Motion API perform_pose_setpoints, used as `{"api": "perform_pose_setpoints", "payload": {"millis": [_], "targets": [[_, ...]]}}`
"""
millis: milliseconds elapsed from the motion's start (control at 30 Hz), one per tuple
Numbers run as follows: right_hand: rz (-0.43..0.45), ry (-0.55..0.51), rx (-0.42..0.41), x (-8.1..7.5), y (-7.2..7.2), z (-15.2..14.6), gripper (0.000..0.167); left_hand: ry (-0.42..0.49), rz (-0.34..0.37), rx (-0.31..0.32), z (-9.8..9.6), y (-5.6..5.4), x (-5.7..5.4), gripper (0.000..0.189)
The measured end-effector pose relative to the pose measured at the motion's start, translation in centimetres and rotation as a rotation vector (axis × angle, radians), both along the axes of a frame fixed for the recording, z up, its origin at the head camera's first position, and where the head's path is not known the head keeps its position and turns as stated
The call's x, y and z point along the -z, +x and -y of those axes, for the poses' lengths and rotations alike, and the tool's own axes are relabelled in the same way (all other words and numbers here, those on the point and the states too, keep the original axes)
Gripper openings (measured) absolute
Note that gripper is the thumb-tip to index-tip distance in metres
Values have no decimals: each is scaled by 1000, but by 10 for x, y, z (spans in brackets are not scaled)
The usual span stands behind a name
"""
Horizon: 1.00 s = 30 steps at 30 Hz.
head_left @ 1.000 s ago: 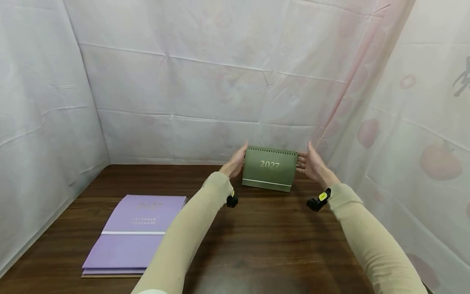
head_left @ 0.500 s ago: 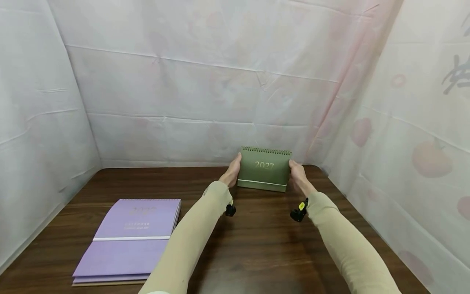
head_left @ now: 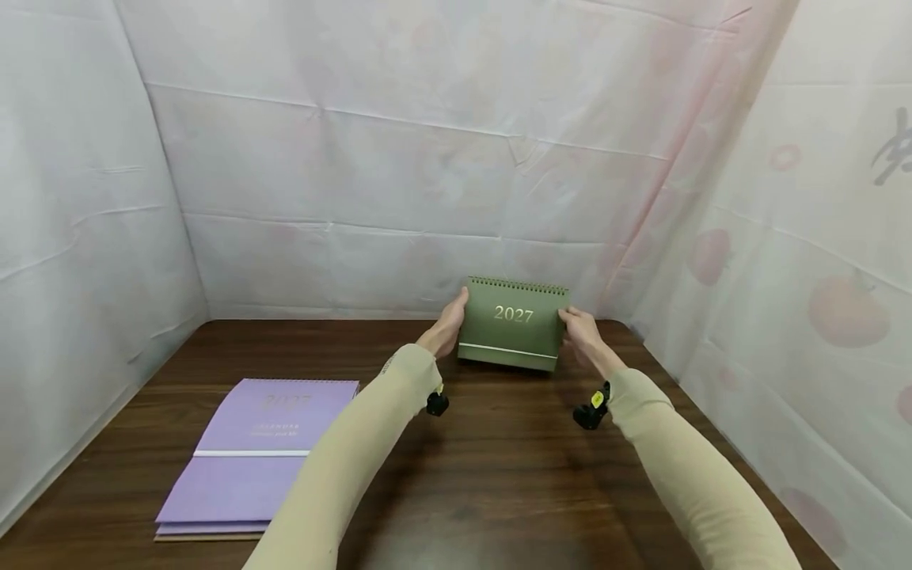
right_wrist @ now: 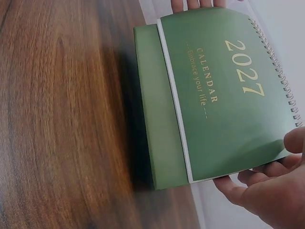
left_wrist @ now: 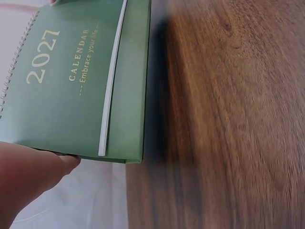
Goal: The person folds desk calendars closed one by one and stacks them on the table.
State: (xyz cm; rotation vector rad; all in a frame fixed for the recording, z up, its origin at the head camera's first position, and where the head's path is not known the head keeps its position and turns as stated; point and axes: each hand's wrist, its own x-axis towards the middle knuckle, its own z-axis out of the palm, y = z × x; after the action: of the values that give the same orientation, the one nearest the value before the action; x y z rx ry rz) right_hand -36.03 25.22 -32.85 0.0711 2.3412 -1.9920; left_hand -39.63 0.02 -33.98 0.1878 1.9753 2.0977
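Observation:
A green 2027 desk calendar with a spiral along its top stands near the back of the table, its front facing me. My left hand holds its left side edge; in the left wrist view that hand lies along the edge, its fingers partly hidden by the calendar. At the opposite side my right hand grips the edge. The right wrist view shows the right thumb over the front of the calendar near the spiral and the fingers behind. Whether the base touches the tabletop is hard to tell.
A larger purple calendar with a white band lies at the left front of the dark wooden table. White curtain sheets hang behind the table and along both sides.
My right hand, earlier beside the green calendar with fingers spread, has come in and now grips its right edge. My left hand stays at the left edge. The view has shifted slightly.

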Motion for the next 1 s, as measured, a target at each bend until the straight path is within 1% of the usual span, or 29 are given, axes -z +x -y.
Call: {"api": "perform_pose_setpoints", "payload": {"millis": [167, 300, 500, 667, 767, 1000], "targets": [[-14, 22, -24, -7, 3, 2, 53, 10, -7, 6, 6, 5, -6, 63], [-14, 44, -34, -11, 3, 5, 53, 7, -28, 11, 11, 8, -10, 62], [-9, 30, -57, -19, 7, 11, 53, 9, -50, 1, 17, 13, -13, 61], [-3, 44, -73, -22, 10, 14, 53, -18, -63, 17, 23, 19, -15, 62], [-1, 50, -84, -23, 11, 15, 53, -36, -58, 34, 27, 23, -16, 62], [4, 42, -88, -26, 13, 18, 55, -69, -48, 42, 32, 32, -20, 65]]}}
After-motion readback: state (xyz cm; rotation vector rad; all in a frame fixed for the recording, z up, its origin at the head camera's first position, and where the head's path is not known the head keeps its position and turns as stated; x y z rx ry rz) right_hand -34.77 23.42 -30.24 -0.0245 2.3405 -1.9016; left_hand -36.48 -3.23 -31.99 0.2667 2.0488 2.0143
